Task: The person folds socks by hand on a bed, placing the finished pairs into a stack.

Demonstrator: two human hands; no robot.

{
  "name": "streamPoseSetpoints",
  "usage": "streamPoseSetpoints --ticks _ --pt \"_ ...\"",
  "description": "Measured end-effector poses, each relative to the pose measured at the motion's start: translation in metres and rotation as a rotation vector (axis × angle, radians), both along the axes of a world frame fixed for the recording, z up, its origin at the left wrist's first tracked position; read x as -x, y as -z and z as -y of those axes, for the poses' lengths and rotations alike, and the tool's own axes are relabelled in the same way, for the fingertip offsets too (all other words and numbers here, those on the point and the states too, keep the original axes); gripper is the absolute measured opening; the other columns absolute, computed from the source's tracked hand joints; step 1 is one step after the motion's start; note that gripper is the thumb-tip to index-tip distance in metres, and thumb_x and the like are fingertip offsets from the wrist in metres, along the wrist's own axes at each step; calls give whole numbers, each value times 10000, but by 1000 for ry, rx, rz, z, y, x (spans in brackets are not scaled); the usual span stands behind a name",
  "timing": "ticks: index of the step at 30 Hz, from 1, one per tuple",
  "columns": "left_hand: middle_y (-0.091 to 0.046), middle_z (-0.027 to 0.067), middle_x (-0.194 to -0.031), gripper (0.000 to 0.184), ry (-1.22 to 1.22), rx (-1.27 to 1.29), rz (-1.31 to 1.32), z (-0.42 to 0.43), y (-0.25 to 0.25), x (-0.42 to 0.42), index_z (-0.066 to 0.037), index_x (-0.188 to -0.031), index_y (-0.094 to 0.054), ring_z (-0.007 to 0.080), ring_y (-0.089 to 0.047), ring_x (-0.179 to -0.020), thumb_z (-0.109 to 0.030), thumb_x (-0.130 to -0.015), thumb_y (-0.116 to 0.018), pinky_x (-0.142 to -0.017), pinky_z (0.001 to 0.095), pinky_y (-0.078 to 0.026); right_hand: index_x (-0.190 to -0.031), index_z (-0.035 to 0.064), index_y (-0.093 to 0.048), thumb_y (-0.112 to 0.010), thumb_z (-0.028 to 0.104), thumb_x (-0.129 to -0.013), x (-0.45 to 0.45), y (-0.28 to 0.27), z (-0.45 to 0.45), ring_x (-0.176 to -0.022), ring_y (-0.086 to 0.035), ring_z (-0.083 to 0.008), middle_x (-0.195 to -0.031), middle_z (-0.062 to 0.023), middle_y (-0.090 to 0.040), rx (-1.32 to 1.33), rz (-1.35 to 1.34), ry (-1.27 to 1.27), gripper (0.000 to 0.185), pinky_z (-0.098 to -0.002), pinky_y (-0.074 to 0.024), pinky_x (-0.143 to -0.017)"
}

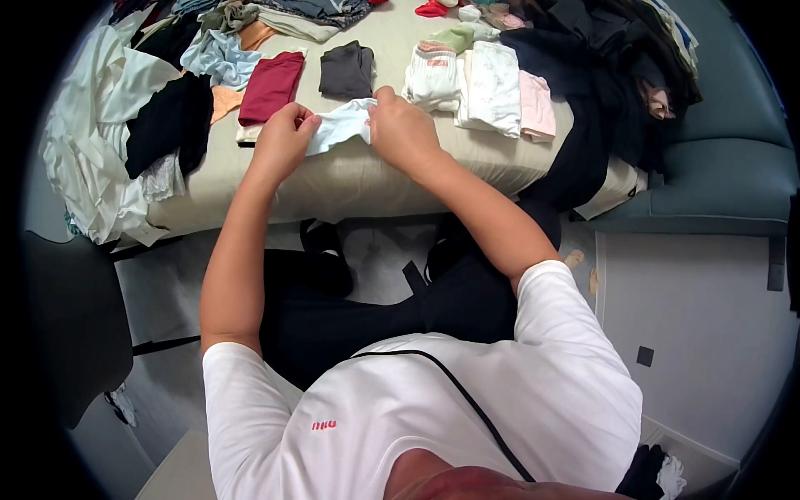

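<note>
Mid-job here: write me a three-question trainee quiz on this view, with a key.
1. What do the left hand and right hand hold between them?
2. True or false: in the picture, the dark-red folded fabric lies left of the dark-grey folded fabric.
3. What colour is the folded item directly beside the white, faintly patterned folded fabric, on its right? A) orange B) pale pink C) dark red

Key:
1. A pale-blue fabric piece.
2. True.
3. B, the pale-pink folded fabric.

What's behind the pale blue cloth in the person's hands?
Just beyond the pale blue cloth, a folded dark grey cloth lies on the beige cover. Whatever the pale blue cloth covers cannot be seen.
</note>
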State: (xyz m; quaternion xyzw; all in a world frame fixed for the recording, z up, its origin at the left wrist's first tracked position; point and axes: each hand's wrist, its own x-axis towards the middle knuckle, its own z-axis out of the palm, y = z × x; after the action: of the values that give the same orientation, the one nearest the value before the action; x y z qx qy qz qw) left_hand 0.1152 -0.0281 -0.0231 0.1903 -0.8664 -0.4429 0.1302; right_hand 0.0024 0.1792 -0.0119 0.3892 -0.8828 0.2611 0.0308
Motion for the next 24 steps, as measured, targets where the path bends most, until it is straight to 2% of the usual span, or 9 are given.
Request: streamPoseSetpoints --ticks 2,6,8,12,14,18,21,23,24 --pt "-715 165 -859 300 -11 134 57 -1 3 1 30 -1016 -697 273 -678 -779 -263 -966 -739 -759 391 -536 -1093 -32 -596 -686 207 -974 -3 -1 -3 -941 -731 -394 -990 -260 -695 -84 -32 -13 282 -487 -606 -750" --pt "-720 179 -876 321 13 122 112 -5 -2 0 25 -1020 -699 298 -684 -792 -285 -960 -754 -763 400 -534 -1085 -26 -607 -736 222 -937 -8 -5 -6 -909 -724 -377 -1063 -212 -634 -122 -180 -26 317 -473 -606 -742" --pt "-646 77 -795 318 112 173 78 -5 -7 -4 20 -979 -672 156 -572 -740 -289 -992 -742 -697 338 -479 -1078 -25 -615 -745 228 -932 -9 -6 -7 -904 -718 -376 -1069 -197 -616 -103 -222 -66 320 -470 -605 -749" --pt "-702 158 -830 358 253 165 153 0 -20 -4 42 -988 -707 225 -622 -729 -311 -962 -761 -713 380 -504 -1057 -22 -638 -741 238 -943 -8 2 -8 -929 -703 -364 -1075 -213 -628 -99 -184 -135 302 -457 -599 -790" --pt "-692 134 -798 330 107 -77 325 4 -21 0 53 -988 -734 167 -582 -704 -275 -964 -758 -675 362 -486 -1059 -21 -645 -736 237 -949 -5 8 -7 -941 -701 -363 -1077 -217 -630 -116 -173 -149 295 -454 -597 -802" --pt "-703 92 -808 273 29 -145 327 8 -14 -3 56 -1021 -765 132 -586 -697 -211 -964 -743 -658 340 -487 -1075 -15 -656 -744 234 -940 -5 11 -4 -951 -705 -392 -1066 -215 -639 -104 -126 -95 297 -469 -597 -806" --pt "-705 46 -832 238 58 -185 218 6 -9 -5 47 -1082 -778 122 -591 -688 -137 -937 -732 -649 316 -489 -1088 -4 -656 -749 223 -933 0 13 -4 -948 -706 -403 -1060 -207 -647 -80 -70 -58 290 -470 -595 -821" --pt "-707 29 -855 286 88 -274 267 2 -19 -7 37 -1134 -777 106 -598 -702 -19 -863 -703 -649 283 -487 -1111 -1 -651 -745 218 -935 2 13 -4 -955 -706 -400 -1067 -205 -650 -90 -34 -56 296 -466 -592 -837" --pt "-707 29 -855 286 88 -275 268 3 -22 -7 37 -1134 -777 106 -598 -702 -19 -863 -703 -649 283 -487 -1114 1 -652 -744 214 -935 2 13 -4 -957 -705 -398 -1075 -200 -654 -44 -56 -83 292 -465 -588 -848"
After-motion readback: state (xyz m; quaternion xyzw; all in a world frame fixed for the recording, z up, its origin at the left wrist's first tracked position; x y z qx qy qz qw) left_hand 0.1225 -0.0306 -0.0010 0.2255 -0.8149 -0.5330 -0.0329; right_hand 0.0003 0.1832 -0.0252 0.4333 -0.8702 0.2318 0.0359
